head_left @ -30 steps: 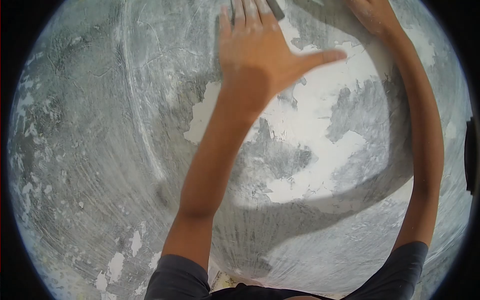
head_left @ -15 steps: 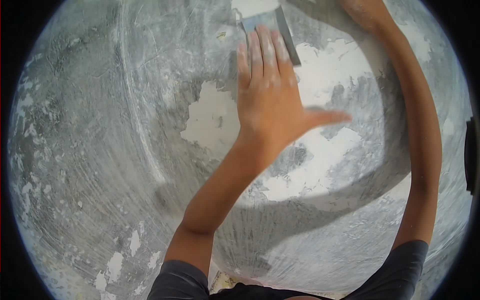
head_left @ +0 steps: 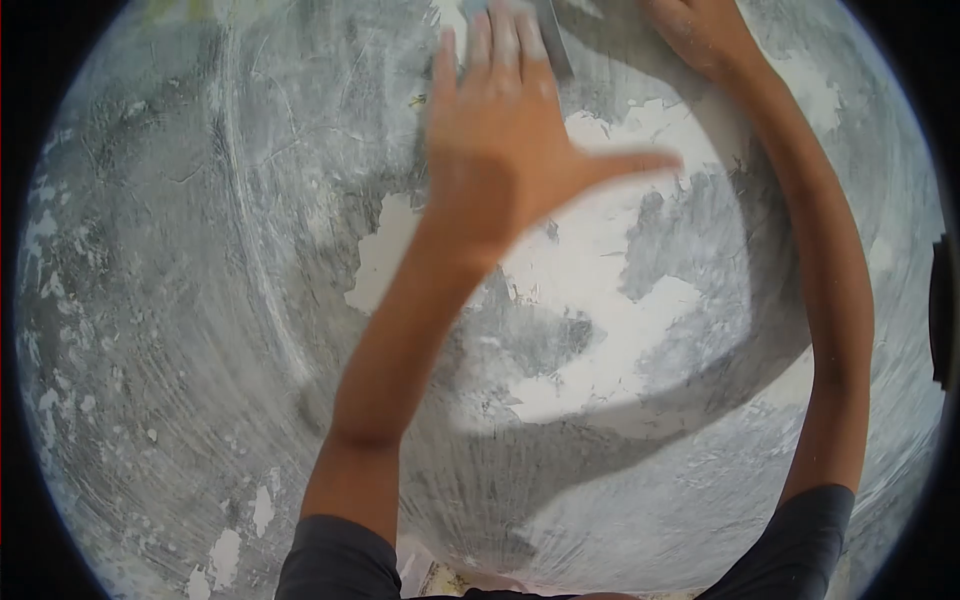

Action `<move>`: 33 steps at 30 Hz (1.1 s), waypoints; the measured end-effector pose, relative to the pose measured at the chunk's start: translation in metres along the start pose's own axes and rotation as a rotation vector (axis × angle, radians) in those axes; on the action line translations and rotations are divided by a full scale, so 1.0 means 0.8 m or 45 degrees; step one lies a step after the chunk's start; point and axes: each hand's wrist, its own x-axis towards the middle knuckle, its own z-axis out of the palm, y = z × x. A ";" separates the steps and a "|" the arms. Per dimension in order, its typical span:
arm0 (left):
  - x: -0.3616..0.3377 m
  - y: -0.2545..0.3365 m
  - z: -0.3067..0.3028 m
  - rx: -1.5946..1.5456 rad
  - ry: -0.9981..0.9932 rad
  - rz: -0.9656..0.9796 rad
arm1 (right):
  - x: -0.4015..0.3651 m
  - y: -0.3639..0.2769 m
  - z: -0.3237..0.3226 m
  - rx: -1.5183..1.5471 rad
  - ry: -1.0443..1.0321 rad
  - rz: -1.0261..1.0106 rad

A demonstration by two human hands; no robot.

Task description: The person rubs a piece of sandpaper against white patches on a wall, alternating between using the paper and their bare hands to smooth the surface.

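Observation:
My left hand [head_left: 500, 150] is stretched out over the wall, fingers straight and thumb spread to the right. White powder or plaster coats its fingertips, which lie flat on a thin grey flat blade [head_left: 552, 40] at the top edge of the view. The blade looks like a plastering scraper, but its upper part is cut off. My right hand [head_left: 690, 30] is raised at the top right, with its fingers largely out of view; whether it holds anything cannot be seen. Beneath my hands, white patches [head_left: 590, 260] of plaster show on the grey wall [head_left: 150, 260].
A pale raised streak [head_left: 245, 220] runs down the wall on the left. Small white flecks [head_left: 225, 560] dot the lower left. Shadows of my arms [head_left: 640, 440] fall across the wall. A dark object [head_left: 940, 312] shows at the far right edge.
My left hand has moved up and to the left, and less of the blade is in view. My right hand has shifted slightly left with the view.

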 end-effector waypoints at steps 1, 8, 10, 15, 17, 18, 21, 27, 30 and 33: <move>0.013 0.000 -0.005 -0.009 -0.009 -0.002 | -0.002 -0.001 0.003 0.008 -0.007 0.000; -0.068 0.005 -0.007 -0.022 -0.064 -0.022 | -0.008 0.001 0.002 0.080 0.013 0.024; -0.068 -0.003 -0.007 -0.068 -0.118 -0.011 | -0.007 -0.005 -0.005 0.025 -0.023 0.034; 0.041 -0.029 -0.034 0.031 -0.175 -0.203 | -0.008 -0.003 0.007 0.073 -0.037 0.058; 0.013 -0.027 -0.016 0.074 -0.143 -0.150 | -0.012 0.005 0.010 0.184 0.033 0.070; -0.009 -0.025 -0.008 0.117 -0.110 -0.097 | -0.014 0.004 0.010 0.138 0.031 0.067; -0.080 -0.004 -0.014 -0.073 -0.128 -0.015 | -0.009 -0.008 -0.001 0.002 -0.026 0.048; 0.058 -0.040 -0.045 0.108 -0.188 -0.013 | -0.003 -0.012 0.005 0.165 -0.013 0.127; 0.091 -0.036 -0.076 0.007 -0.383 -0.053 | -0.006 -0.012 0.003 0.253 0.047 0.128; 0.042 -0.029 -0.037 0.110 -0.222 0.071 | -0.011 0.003 0.008 0.269 0.073 0.081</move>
